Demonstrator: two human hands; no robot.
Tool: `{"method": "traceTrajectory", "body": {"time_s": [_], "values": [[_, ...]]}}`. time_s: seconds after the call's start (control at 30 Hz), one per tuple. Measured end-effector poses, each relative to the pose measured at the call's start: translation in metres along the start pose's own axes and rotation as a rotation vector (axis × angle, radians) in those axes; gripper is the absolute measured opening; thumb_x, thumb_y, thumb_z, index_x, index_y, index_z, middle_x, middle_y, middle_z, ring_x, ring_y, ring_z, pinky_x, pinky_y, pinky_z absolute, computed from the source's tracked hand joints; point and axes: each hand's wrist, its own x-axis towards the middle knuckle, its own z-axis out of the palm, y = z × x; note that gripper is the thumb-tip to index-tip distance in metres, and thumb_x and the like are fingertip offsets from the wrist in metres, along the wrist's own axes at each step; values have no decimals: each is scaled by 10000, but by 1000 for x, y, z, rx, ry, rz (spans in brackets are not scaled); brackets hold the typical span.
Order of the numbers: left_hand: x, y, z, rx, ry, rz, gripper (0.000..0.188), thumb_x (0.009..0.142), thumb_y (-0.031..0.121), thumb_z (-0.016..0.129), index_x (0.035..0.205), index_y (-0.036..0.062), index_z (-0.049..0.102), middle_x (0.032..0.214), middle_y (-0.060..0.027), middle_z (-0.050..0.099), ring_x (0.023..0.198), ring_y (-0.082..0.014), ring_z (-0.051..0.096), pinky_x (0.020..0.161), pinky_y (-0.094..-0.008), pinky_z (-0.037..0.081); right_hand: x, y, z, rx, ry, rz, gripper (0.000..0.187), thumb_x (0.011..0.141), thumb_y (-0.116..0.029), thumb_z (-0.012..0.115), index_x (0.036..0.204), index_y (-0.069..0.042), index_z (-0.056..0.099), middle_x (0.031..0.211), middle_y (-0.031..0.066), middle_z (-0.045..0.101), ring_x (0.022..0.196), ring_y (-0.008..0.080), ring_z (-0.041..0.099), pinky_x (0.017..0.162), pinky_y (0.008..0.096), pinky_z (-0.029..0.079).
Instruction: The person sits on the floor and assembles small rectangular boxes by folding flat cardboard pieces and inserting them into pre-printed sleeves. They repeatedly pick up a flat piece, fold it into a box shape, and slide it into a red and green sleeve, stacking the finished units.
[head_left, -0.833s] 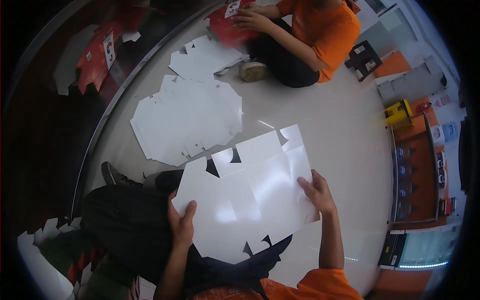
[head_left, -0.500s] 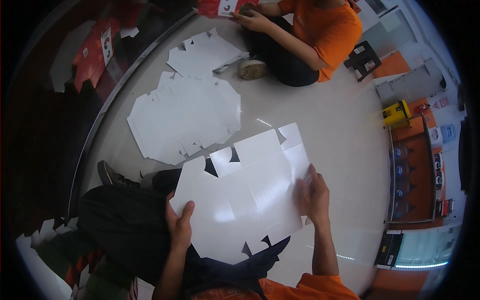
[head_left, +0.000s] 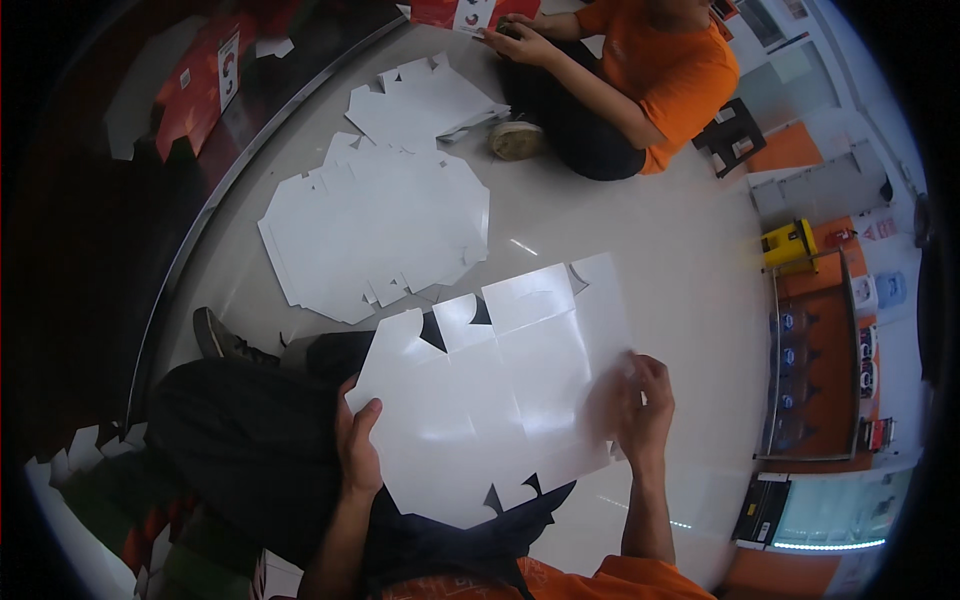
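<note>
A white die-cut cardboard box blank (head_left: 480, 390) lies tilted across my lap, with notches and tabs along its upper and lower edges and faint crease lines. My left hand (head_left: 358, 445) grips its left edge, thumb on top and fingers underneath. At the right edge, my right hand (head_left: 645, 410) has its fingers bent in around the border of the blank. Those fingertips are slightly blurred, and their shadow falls on the white surface.
Flat white blanks (head_left: 380, 230) are piled on the floor ahead, with more white cardboard (head_left: 420, 100) beyond. A person in an orange shirt (head_left: 660, 80) sits at the far side, holding a red printed piece (head_left: 440, 12). A dark metal-edged platform (head_left: 200, 225) runs along the left; a bottle rack (head_left: 815, 350) stands at right.
My right hand has shifted slightly down and right along the blank's edge. The right panel of the blank looks flatter. My left hand keeps its grip.
</note>
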Motion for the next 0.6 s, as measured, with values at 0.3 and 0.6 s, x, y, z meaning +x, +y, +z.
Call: {"method": "traceTrajectory", "body": {"time_s": [0.3,0.6], "values": [[1,-4,-3,-55,-27,-16,469,888,159,553,1289,-44,419,1177,-140,552,1091,-202,529,977,-330,395,-8,17,20,-130,15,-63,512,901,-94,611,1353,76,441,1278,283,548,1147,373,586,947,401,494],[0,-10,-4,78,-63,137,443,922,157,629,1275,-11,419,1133,-110,576,1025,-150,546,921,-303,435,-11,25,27,-77,-85,84,573,912,-147,605,1390,79,385,1262,286,557,1142,365,583,951,406,483]]}}
